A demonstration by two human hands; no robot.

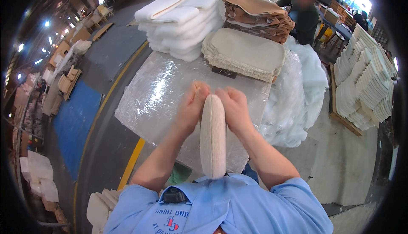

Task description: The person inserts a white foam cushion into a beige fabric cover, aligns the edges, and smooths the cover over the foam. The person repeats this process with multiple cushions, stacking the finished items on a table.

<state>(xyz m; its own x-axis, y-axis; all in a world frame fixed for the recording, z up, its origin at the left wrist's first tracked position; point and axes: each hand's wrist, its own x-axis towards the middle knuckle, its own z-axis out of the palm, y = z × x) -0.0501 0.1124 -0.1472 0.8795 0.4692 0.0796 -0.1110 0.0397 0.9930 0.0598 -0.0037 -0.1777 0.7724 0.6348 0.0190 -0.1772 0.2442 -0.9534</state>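
A beige fabric seat cushion (pixel 213 140) stands edge-on in front of me, its near end against my shirt. My left hand (pixel 194 103), slightly blurred, is closed at the left side of its far end. On the opposite side my right hand (pixel 233 105) is also closed, knuckles up, gripping the same end. My fingertips and the bit of cloth in them are hidden. Beneath the cushion lies a work surface covered with shiny clear plastic (pixel 144 94). Just beyond my hands sits a stack of beige cushion covers (pixel 246 51) with frayed edges.
White padding sheets (pixel 178 21) are piled at the far left of the surface, brown covers (pixel 257 15) at the back. Clear plastic wrapping and white wadding (pixel 293 94) hang at the right. Stacked pale cushions (pixel 363 77) stand on a pallet. A person (pixel 304 15) is behind the piles.
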